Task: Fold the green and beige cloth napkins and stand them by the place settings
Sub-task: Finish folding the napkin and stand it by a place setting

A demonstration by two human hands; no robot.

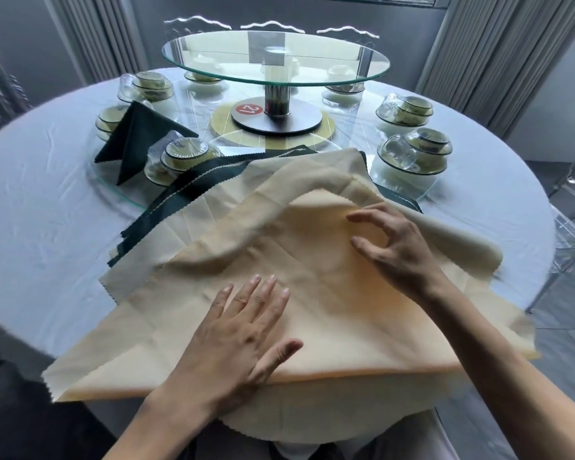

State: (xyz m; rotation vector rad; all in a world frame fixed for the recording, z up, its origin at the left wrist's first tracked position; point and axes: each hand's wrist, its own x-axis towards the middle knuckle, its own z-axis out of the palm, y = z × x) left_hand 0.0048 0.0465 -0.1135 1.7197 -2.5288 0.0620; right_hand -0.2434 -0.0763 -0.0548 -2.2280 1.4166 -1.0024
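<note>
A stack of beige napkins [316,260] lies spread at the table's near edge, the top one partly folded over itself. My left hand [243,330] presses flat on it, fingers apart. Further right, my right hand [395,247] hovers over the folded layer with curled fingers, gripping nothing that I can see. Dark green napkins [193,190] lie flat under the beige ones, their zigzag edges showing at the left. One folded green napkin [133,141] stands among the place settings at the left.
Wrapped bowl-and-cup place settings ring the table, such as one [180,157] at left and one [415,157] at right. A raised glass turntable [276,58] stands in the middle on a metal post. The white tablecloth [47,210] hangs over the round table. Clear chairs surround it.
</note>
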